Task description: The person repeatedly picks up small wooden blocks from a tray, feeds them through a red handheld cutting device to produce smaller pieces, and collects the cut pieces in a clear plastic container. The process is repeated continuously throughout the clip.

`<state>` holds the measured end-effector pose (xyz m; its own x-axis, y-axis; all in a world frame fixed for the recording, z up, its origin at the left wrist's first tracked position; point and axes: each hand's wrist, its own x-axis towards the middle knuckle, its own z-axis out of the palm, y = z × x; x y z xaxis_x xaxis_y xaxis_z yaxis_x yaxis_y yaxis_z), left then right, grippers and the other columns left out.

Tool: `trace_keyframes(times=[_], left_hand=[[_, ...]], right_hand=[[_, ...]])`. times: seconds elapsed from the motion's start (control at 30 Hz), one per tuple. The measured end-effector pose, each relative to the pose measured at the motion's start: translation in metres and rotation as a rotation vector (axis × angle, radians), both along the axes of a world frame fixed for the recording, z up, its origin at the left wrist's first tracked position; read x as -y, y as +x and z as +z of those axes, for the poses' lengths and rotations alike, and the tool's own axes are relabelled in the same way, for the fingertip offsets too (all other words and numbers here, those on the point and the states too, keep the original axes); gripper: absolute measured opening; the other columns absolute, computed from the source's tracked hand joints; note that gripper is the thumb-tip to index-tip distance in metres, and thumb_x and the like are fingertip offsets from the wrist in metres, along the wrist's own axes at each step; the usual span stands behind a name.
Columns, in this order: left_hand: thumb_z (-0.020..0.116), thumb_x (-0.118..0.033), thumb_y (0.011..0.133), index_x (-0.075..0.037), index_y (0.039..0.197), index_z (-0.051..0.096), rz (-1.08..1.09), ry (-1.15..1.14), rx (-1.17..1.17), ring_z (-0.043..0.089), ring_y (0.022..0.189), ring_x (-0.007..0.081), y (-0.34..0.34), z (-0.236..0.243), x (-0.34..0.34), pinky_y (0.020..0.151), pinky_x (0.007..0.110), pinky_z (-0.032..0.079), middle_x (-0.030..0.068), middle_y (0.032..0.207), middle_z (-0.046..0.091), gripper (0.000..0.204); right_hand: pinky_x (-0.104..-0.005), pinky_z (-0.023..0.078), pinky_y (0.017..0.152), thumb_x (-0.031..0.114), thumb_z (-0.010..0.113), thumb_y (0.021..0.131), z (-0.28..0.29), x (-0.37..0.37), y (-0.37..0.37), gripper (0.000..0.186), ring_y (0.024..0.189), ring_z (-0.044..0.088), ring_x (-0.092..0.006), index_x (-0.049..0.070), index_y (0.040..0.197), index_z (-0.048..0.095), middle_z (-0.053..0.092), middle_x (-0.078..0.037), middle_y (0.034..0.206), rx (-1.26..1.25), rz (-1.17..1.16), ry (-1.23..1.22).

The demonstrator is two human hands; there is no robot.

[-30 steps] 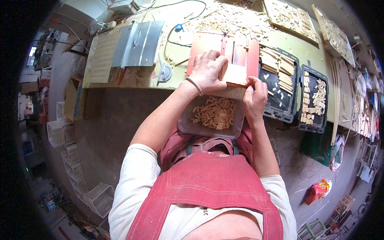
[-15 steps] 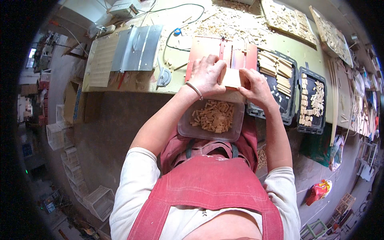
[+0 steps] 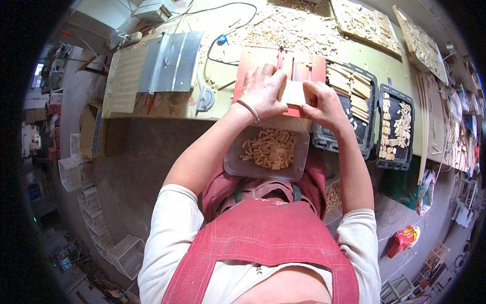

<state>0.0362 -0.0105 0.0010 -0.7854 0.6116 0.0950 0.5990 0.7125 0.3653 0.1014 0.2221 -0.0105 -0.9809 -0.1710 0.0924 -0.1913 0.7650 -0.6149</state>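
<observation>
A pale wooden piece lies at the near end of a red slotted machine plate on the bench. From its left side my left hand, with a bracelet at the wrist, is closed on the wood with thumb and fingers. On the opposite side my right hand pinches the right end, its fingers curled. Whether the wood is one block or several strips side by side cannot be made out. Below the bench edge, a translucent plastic tub full of small wooden pieces sits at my lap.
Right of the plate, a black crate holds wooden strips, and a second black crate holds short pieces. Wood offcuts litter the bench's far side. A grey metal plate and a protractor gauge lie to the left. A cable loops behind.
The wooden piece has shifted slightly away from me over the red plate, with both hands still on it. My right fingers have changed their grip a little.
</observation>
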Motion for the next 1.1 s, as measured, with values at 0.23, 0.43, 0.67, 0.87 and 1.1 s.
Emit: trace_keyframes(times=[0.23, 0.43, 0.67, 0.87, 1.1], left_hand=[[0.082, -0.036, 0.071, -0.014, 0.128, 0.063, 0.004, 0.002, 0.012, 0.057, 0.128, 0.0380, -0.018, -0.003, -0.006, 0.105, 0.053, 0.045, 0.0167, 0.128, 0.059, 0.065], [0.083, -0.037, 0.071, -0.014, 0.129, 0.063, 0.006, 0.042, -0.026, 0.057, 0.130, 0.0379, -0.033, -0.013, -0.009, 0.105, 0.053, 0.045, 0.0163, 0.130, 0.058, 0.065], [0.084, -0.038, 0.072, -0.016, 0.128, 0.063, 0.004, -0.018, 0.025, 0.057, 0.129, 0.0370, -0.050, -0.011, -0.015, 0.105, 0.052, 0.044, 0.0147, 0.131, 0.058, 0.064], [0.085, -0.038, 0.072, -0.018, 0.127, 0.064, 0.026, -0.031, 0.040, 0.057, 0.130, 0.0360, -0.061, -0.010, -0.018, 0.107, 0.052, 0.042, 0.0136, 0.129, 0.059, 0.062], [0.087, -0.050, 0.069, -0.016, 0.139, 0.061, -0.026, -0.200, -0.087, 0.045, 0.146, 0.0403, -0.031, -0.005, -0.012, 0.125, 0.068, 0.020, 0.0183, 0.148, 0.051, 0.082]], right_hand=[[-0.0478, 0.057, 0.085, 0.023, 0.078, 0.080, 0.003, -0.004, -0.016, 0.054, 0.094, 0.070, -0.0394, -0.001, 0.127, 0.067, 0.068, -0.022, 0.097, 0.001, -0.010, -0.021], [-0.0467, 0.058, 0.086, 0.024, 0.079, 0.081, 0.000, -0.008, -0.031, 0.055, 0.096, 0.071, -0.0387, 0.001, 0.129, 0.068, 0.069, -0.022, 0.101, -0.010, -0.019, 0.002], [-0.0462, 0.058, 0.090, 0.025, 0.079, 0.081, -0.003, -0.014, -0.046, 0.058, 0.100, 0.071, -0.0371, 0.002, 0.133, 0.068, 0.071, -0.022, 0.110, 0.044, -0.019, -0.083], [-0.0465, 0.058, 0.092, 0.027, 0.080, 0.081, -0.001, -0.015, -0.055, 0.058, 0.101, 0.072, -0.0369, 0.003, 0.133, 0.069, 0.071, -0.022, 0.112, 0.060, -0.047, 0.000], [-0.0429, 0.058, 0.083, 0.022, 0.080, 0.082, -0.008, -0.019, -0.041, 0.057, 0.089, 0.071, -0.0291, 0.003, 0.134, 0.067, 0.070, -0.016, 0.102, -0.027, -0.005, 0.080]])
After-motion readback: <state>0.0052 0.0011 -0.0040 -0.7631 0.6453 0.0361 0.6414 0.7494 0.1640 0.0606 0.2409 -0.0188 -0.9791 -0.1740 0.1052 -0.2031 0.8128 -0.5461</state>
